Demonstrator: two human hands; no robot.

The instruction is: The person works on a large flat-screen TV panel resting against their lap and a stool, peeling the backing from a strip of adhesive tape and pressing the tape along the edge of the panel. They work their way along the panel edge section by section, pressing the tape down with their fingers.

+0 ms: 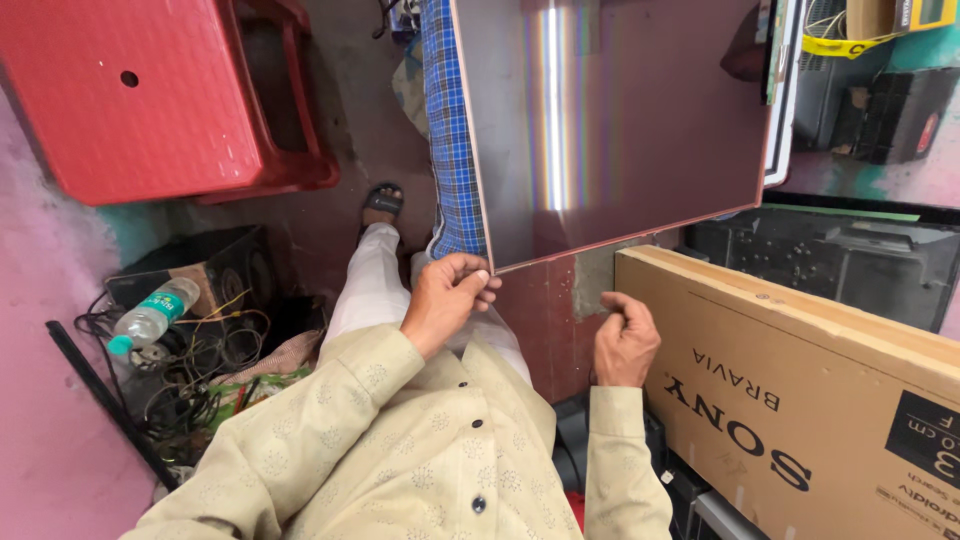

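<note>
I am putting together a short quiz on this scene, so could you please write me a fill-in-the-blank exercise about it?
1. The left hand pinches the lower corner of the large flat ____.
2. The right hand is apart from the panel, beside a long ____ box.
3. The plastic stool at the upper left is ____.
4. A plastic ____ lies on the tangled cables.

Missing words: panel; cardboard; red; bottle
</note>
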